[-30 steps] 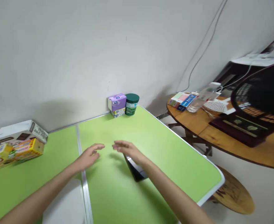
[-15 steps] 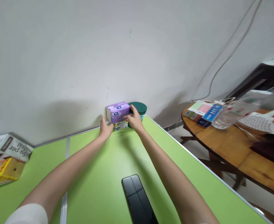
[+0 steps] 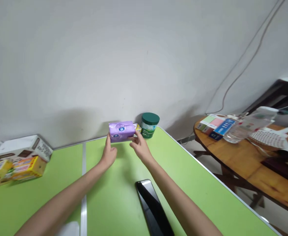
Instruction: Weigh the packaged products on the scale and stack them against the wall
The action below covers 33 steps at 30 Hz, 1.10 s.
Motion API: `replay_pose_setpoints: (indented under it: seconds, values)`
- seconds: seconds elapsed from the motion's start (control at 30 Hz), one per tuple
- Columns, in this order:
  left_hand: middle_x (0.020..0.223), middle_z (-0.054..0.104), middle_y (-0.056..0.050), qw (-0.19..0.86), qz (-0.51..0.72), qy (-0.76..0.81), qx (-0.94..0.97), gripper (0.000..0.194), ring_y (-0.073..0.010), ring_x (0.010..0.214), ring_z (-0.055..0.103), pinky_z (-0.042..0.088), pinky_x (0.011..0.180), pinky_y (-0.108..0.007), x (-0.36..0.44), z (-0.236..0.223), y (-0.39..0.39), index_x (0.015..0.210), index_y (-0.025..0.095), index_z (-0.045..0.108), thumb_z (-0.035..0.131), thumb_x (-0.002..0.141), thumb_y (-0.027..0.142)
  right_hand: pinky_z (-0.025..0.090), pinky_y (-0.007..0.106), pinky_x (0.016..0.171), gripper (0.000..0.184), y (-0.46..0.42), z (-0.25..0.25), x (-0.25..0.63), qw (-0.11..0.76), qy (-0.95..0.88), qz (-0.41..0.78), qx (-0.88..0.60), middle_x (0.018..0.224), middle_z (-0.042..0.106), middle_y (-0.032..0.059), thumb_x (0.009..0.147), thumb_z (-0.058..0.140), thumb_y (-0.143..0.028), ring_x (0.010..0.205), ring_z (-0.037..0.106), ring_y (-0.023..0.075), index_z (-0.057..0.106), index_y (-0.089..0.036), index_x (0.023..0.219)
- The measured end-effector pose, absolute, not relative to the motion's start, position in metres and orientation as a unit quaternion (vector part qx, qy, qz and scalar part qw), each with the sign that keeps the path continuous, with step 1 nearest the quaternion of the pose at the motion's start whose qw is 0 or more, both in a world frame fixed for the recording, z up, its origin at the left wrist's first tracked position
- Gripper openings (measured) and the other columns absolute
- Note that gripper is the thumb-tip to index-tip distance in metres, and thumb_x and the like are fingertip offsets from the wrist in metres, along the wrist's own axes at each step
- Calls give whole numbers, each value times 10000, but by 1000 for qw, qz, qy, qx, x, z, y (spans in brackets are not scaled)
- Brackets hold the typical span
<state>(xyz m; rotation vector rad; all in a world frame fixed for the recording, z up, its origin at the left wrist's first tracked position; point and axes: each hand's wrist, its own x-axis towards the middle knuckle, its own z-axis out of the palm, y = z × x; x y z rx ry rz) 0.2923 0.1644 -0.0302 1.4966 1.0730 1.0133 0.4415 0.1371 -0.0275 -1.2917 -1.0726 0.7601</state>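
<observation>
A purple tissue pack (image 3: 121, 131) is held between my two hands near the wall. My left hand (image 3: 109, 153) grips its left end, fingers up along the side. At the right end, the fingers of my right hand (image 3: 140, 146) press against the pack. Behind it, a small yellow box (image 3: 137, 127) shows only its right part. Just right of that stands a green tub (image 3: 150, 125) with a dark green lid, upright and apart from my fingers. A black phone (image 3: 155, 209) lies on the table between my forearms.
The green table (image 3: 114, 203) meets the wall. At its left are a white "Su-per Meal" box (image 3: 33, 146) and yellow-orange boxes (image 3: 29, 168). To the right, a wooden table (image 3: 252, 167) bears a blue box (image 3: 224, 127), a clear plastic jug (image 3: 244, 127) and a white perforated item (image 3: 269, 137).
The tissue pack has come forward from above the yellow box, both hands moving with it, and its front has tipped. The green tub is now uncovered. My view has shifted left.
</observation>
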Motion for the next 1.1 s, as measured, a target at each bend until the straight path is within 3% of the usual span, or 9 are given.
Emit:
replay_pose_setpoints:
  seconds: [0.1,0.17,0.4,0.57,0.73,0.83,0.93,1.0,1.1]
  values:
    - [1517,259,-49,481,376,458,646,787,-201,1364,288,282,1096,-332,214,-20,105,1461,214,165,442,739,64,420,414,951,654,70,-16,390,592,-493,371,-518,1178,569,74,643,500,-148,1012,593,217,427,-244,1286]
    - [1517,256,-58,446,344,505,655,773,-200,1386,235,174,1137,-352,155,-21,60,1460,176,177,447,739,95,408,407,976,640,22,-15,349,571,-514,406,-496,1274,505,74,689,504,-159,1065,574,215,405,-273,1311]
    - [1491,316,0,370,294,634,612,623,-191,1386,229,139,1150,-344,17,-64,-82,1424,216,297,396,811,175,385,403,1034,662,-103,-62,210,532,-516,436,-510,1459,300,50,831,460,-186,1229,461,246,201,-346,1419]
    - [1512,269,-25,416,288,664,550,643,-207,1398,160,157,1145,-379,2,-86,-119,1455,201,188,361,835,184,422,392,992,546,-133,-81,177,513,-481,468,-536,1398,383,54,862,456,-255,1144,522,243,295,-348,1375]
    - [1559,74,-7,400,350,656,536,786,-176,1415,49,82,1154,-380,-5,-76,-120,1467,230,14,356,778,71,491,433,873,472,-130,-69,200,443,-442,485,-611,1201,564,102,866,475,-344,1017,581,271,389,-295,1328]
    - [1561,50,11,391,377,660,519,792,-170,1417,23,38,1155,-384,-10,-67,-116,1467,245,22,352,773,57,423,444,974,509,-124,-67,208,477,-437,436,-626,1349,480,97,864,487,-377,1177,507,278,360,-299,1350]
    - [1558,49,42,454,359,647,496,781,-182,1412,46,145,1148,-383,-7,-66,-112,1467,296,20,369,799,91,363,435,1047,556,-120,-74,204,486,-450,439,-607,1450,387,62,863,492,-402,1314,386,267,315,-319,1384]
    - [1552,95,35,495,346,619,502,789,-197,1406,97,202,1136,-384,0,-70,-112,1469,298,43,387,792,86,367,433,1053,586,-118,-83,198,470,-459,473,-587,1476,353,48,844,520,-423,1342,346,277,323,-321,1387]
    - [1539,162,-3,477,367,591,537,843,-209,1403,137,134,1153,-380,10,-78,-111,1472,235,119,414,713,18,414,430,1018,625,-117,-100,188,454,-455,515,-567,1483,340,48,820,532,-459,1327,364,311,329,-311,1392]
